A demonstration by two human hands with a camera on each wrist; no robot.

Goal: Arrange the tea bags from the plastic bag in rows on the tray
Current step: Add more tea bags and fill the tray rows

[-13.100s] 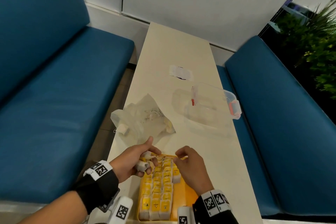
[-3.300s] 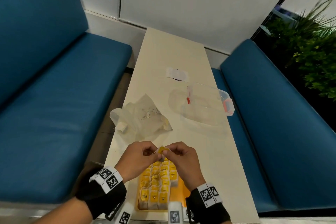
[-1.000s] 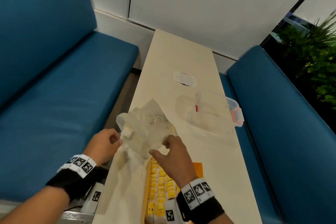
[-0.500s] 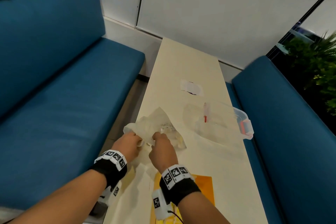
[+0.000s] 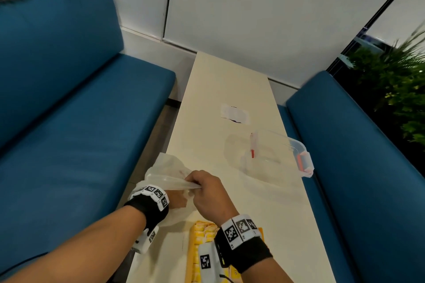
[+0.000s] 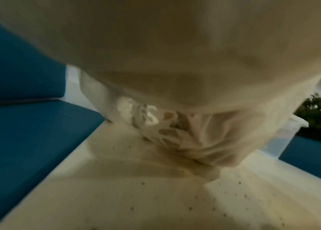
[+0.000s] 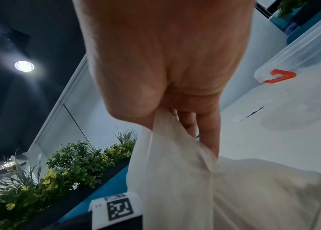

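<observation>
Since half a second before, your left hand (image 5: pixel 178 199) had gone into the plastic bag (image 5: pixel 169 171), its grip hidden. Your right hand (image 5: pixel 208 190) pinched the bag's limp, slippery rim just beyond the tray (image 5: pixel 192 248); the light tea bags (image 6: pixel 146 115) probably wanted a gentle pinch.

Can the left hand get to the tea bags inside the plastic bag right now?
Probably yes. The right hand pinches the plastic bag by its rim and holds it open, and the left hand is already pushed inside. Tea bags lie just ahead of it, nothing between.
</observation>
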